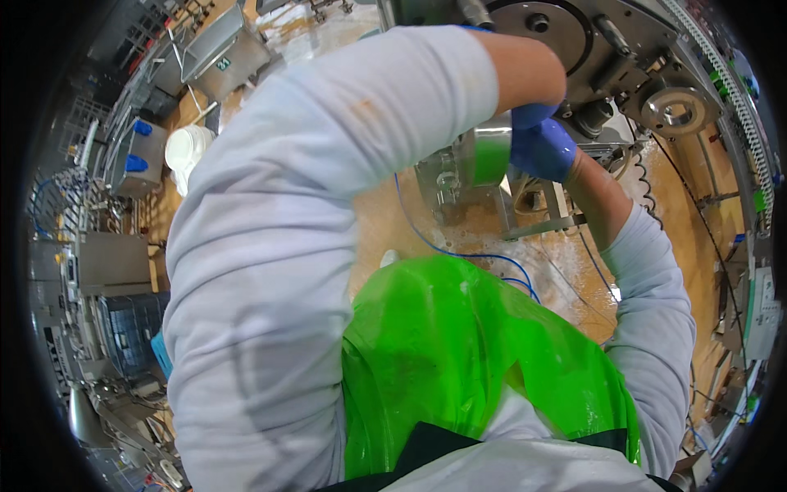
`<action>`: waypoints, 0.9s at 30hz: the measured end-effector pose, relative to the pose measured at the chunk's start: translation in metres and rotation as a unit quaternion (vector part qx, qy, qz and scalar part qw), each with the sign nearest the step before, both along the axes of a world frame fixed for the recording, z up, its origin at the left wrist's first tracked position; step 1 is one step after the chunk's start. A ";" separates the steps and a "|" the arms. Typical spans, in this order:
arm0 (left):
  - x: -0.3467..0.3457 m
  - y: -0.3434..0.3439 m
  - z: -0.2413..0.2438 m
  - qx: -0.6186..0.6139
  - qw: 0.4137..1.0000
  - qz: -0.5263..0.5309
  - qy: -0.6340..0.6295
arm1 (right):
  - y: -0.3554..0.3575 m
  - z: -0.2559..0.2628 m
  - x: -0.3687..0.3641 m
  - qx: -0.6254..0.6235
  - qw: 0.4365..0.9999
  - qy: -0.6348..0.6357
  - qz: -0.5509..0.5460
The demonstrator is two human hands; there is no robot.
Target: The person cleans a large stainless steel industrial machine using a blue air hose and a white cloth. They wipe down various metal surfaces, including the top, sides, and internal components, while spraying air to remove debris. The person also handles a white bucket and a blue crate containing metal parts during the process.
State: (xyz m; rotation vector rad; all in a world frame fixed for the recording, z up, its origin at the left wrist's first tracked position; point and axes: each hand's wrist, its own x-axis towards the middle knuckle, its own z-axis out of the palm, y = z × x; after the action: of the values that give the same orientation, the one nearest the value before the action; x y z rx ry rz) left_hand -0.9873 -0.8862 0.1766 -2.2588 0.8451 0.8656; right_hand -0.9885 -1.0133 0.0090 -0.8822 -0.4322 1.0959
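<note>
My right hand (544,150), in a blue-purple glove, reaches in from the right to a steel machine (645,46). It is against or just beside a polished round metal part (492,154), which reflects the green of the apron. Its fingers point away from me, and their tips are hidden. My left arm bends across in front of the machine. Of my left hand (533,115) only a gloved edge shows, just above the right hand, and the forearm covers the rest. Whether either hand grips something cannot be seen.
A ring-shaped metal flange (674,112) sticks out at the machine's right. A blue hose (455,253) lies on the wet floor (381,215) below. White buckets (187,147) and a steel tub (227,52) stand to the left. My green apron (442,344) hangs close beneath.
</note>
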 end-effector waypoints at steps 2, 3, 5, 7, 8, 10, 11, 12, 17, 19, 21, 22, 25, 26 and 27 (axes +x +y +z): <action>0.002 0.006 0.004 -0.019 1.000 0.004 0.000 | 0.004 0.016 -0.009 -0.025 0.924 -0.381 0.014; 0.004 0.007 0.005 -0.022 1.000 0.000 0.002 | 0.004 0.019 -0.008 -0.078 0.854 -0.514 0.010; 0.008 0.012 0.006 -0.034 0.999 0.000 0.001 | 0.004 0.027 -0.005 -0.183 0.631 -0.754 -0.007; 0.010 0.013 0.005 -0.041 0.999 -0.009 0.002 | 0.011 0.019 -0.003 -0.179 0.555 -0.809 -0.072; 0.011 0.015 0.005 -0.043 0.999 -0.011 0.002 | 0.011 0.014 -0.004 -0.140 0.693 -0.703 -0.068; 0.014 0.018 0.007 -0.048 0.999 -0.021 0.001 | 0.008 -0.004 0.003 -0.105 0.846 -0.520 -0.058; 0.014 0.014 0.009 -0.050 0.998 -0.028 -0.001 | 0.004 -0.016 0.009 -0.112 0.878 -0.462 -0.056; 0.015 0.011 0.010 -0.052 0.998 -0.032 0.002 | -0.011 -0.038 0.025 -0.175 0.853 -0.488 -0.054; 0.016 0.020 0.007 -0.051 0.998 -0.025 -0.002 | 0.001 0.004 0.008 -0.248 0.694 -0.676 0.009; 0.016 0.015 0.008 -0.045 0.998 -0.035 -0.002 | -0.005 0.010 0.003 -0.273 0.809 -0.521 0.016; 0.014 0.008 0.009 -0.037 0.998 -0.051 -0.009 | -0.009 0.025 -0.003 -0.317 0.844 -0.433 0.021; 0.014 0.001 0.008 -0.030 0.997 -0.063 -0.012 | -0.025 0.017 0.005 -0.332 0.829 -0.449 0.029; 0.013 -0.016 0.008 -0.015 0.995 -0.095 -0.024 | -0.074 -0.001 0.005 -0.339 0.848 -0.407 -0.010; 0.015 -0.021 0.007 -0.015 0.994 -0.103 -0.029 | -0.091 0.015 -0.008 -0.369 0.854 -0.367 -0.008; 0.015 -0.026 0.006 -0.017 0.993 -0.107 -0.037 | -0.105 0.027 -0.025 -0.396 0.859 -0.325 0.000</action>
State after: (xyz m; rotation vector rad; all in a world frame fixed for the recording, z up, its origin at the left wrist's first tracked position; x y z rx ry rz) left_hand -0.9720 -0.9120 0.1824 -2.1661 1.0513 0.6711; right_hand -1.0137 -1.1183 0.0365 -2.0164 -0.5339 0.9474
